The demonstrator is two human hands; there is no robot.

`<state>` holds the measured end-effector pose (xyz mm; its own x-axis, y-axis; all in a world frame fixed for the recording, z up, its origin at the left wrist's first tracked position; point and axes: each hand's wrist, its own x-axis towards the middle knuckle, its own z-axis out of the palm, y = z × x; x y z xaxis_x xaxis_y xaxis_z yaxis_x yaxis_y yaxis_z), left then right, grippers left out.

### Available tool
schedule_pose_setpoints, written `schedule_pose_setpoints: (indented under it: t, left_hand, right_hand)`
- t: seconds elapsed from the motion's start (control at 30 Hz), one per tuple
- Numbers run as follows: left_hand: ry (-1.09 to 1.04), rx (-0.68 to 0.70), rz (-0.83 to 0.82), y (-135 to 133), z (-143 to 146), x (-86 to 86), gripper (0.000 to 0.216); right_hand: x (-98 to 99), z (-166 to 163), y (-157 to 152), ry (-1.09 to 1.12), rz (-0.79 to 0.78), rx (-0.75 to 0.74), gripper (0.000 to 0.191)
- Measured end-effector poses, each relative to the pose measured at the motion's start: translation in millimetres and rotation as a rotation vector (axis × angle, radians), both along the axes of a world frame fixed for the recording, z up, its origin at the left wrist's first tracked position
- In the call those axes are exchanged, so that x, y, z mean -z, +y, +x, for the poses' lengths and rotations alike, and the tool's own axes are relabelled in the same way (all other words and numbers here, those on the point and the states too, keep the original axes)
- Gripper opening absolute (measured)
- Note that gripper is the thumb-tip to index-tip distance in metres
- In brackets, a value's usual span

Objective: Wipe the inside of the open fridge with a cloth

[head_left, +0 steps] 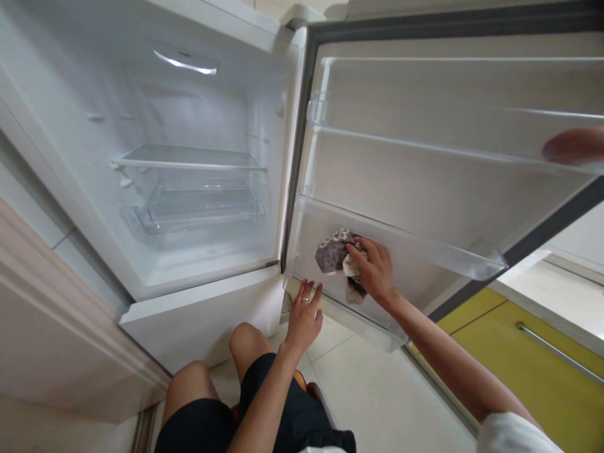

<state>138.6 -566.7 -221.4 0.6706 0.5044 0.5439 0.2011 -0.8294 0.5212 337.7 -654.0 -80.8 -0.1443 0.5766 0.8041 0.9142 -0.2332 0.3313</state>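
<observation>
An empty white fridge stands open before me, its door (425, 170) swung out to the right. My right hand (372, 267) is inside the lower door bin (425, 251), closed on a grey and cream patterned cloth (335, 251) pressed against the door's inner wall. My left hand (304, 314), with a ring on one finger, rests with fingers spread on the bottom edge of the door, just below that bin. I am crouched, my bare knees (245, 340) close to the fridge's lower front.
Inside the fridge are a glass shelf (189, 157) and a clear drawer (198, 207). An upper door bin (425, 126) runs across the door; a blurred fingertip (573, 146) shows at its right end. Yellow cabinets with a bar handle (557, 352) stand right. Pale floor tiles lie below.
</observation>
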Motion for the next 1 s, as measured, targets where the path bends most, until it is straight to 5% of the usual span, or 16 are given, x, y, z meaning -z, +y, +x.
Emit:
schedule_pose_setpoints:
  t: [0.2,0.33,0.53,0.73,1.0]
  left_hand:
    - [-0.032,0.007,-0.021,0,2,-2.0,0.064]
    - [-0.044,0.008,-0.020,-1,4,-2.5,0.065]
    - [-0.030,0.017,-0.005,-1,5,-2.0,0.066]
    - [-0.044,0.040,-0.046,-2,7,1.2,0.071]
    - [-0.084,0.029,-0.078,-8,11,9.6,0.082]
  right_hand:
    - [-1.3,6,-101,0.090,-0.070,0.300,0.050]
    - [13.0,0,-126,0.114,-0.156,0.393,0.054]
    - [32.3,-3,-97,0.349,-0.488,0.482,0.047]
    - [34.7,13,-59,0.640,-0.992,0.203,0.040]
    - [34.0,12,-39,0.557,-1.072,0.030,0.046]
